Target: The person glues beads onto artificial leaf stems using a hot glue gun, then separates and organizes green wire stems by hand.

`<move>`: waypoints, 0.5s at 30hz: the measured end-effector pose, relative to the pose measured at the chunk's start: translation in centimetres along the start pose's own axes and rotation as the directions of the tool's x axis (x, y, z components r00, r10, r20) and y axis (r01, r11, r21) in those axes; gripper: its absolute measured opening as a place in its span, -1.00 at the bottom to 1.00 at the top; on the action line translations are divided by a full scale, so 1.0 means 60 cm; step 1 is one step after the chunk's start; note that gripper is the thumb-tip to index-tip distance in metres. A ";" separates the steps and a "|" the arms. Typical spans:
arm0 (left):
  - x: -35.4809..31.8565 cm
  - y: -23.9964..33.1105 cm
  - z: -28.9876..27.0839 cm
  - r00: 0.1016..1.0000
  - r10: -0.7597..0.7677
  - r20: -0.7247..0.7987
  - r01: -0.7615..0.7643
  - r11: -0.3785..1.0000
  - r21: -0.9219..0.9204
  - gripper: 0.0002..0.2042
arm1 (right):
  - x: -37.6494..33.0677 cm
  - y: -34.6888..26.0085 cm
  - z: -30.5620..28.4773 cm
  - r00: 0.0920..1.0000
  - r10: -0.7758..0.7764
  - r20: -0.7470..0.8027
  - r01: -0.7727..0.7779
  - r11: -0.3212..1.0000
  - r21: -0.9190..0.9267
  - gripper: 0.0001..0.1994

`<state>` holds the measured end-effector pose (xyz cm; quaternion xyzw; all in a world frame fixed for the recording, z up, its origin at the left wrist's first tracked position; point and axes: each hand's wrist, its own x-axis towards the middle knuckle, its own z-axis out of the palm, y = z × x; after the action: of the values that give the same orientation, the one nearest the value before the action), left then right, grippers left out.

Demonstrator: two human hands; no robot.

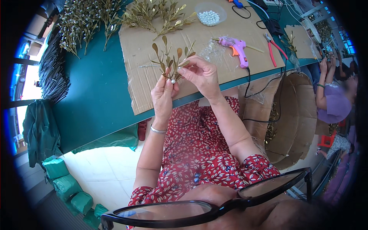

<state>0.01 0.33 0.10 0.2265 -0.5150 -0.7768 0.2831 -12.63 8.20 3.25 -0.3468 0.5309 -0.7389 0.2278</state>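
1. Head view, upper centre: left hand [163,96] pinches the stem of a gold leaf sprig [170,59] carrying one white pearl [173,81]; right hand [201,73] grips a leaf tip.
2. Finished-looking pearled sprigs [82,23] pile at upper left; bare sprigs [157,15], the pearl bowl [210,13] and the glue gun [235,48] wait above, so I judge much work remains.

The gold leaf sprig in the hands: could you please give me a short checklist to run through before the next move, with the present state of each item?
1. Gold leaf sprig held securely: ok, the left hand pinches its stem and the right hand grips a leaf tip.
2. White pearl in place at the stem: ok, it shows at the left fingers; whether it is bonded, cannot tell.
3. Glue gun within reach: ok, it lies on the cardboard sheet to the right.
4. Glue gun hot: cannot tell.
5. Bowl of pearls stocked: ok.
6. Red-handled pliers at hand: ok, beside the gun.
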 end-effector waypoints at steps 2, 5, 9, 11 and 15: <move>-0.001 0.000 0.003 1.000 -0.003 -0.006 0.003 1.000 0.006 -0.65 | 0.000 0.003 -0.003 0.999 -0.011 0.032 0.011 1.000 -0.020 -0.88; -0.001 0.006 0.008 0.999 -0.022 -0.043 0.022 1.000 -0.004 -0.65 | 0.001 0.002 -0.003 0.999 -0.014 0.040 0.016 0.999 -0.050 -0.87; -0.004 0.004 0.006 0.999 -0.019 -0.034 0.018 1.000 -0.024 -0.65 | -0.001 0.000 0.000 0.999 -0.006 0.035 0.007 1.000 -0.030 -0.86; -0.006 0.005 0.006 0.999 -0.017 -0.038 0.016 0.999 -0.030 -0.65 | -0.001 -0.001 0.002 0.999 -0.015 0.038 0.016 1.000 -0.026 -0.86; -0.009 0.006 0.007 0.998 -0.027 -0.048 0.025 0.999 -0.048 -0.66 | -0.003 -0.002 0.007 1.000 0.005 0.016 -0.005 1.000 -0.003 -0.89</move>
<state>0.22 0.89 0.60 0.2453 -0.4862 -0.7867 0.2908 -12.19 8.09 3.41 -0.3517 0.5308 -0.7350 0.2332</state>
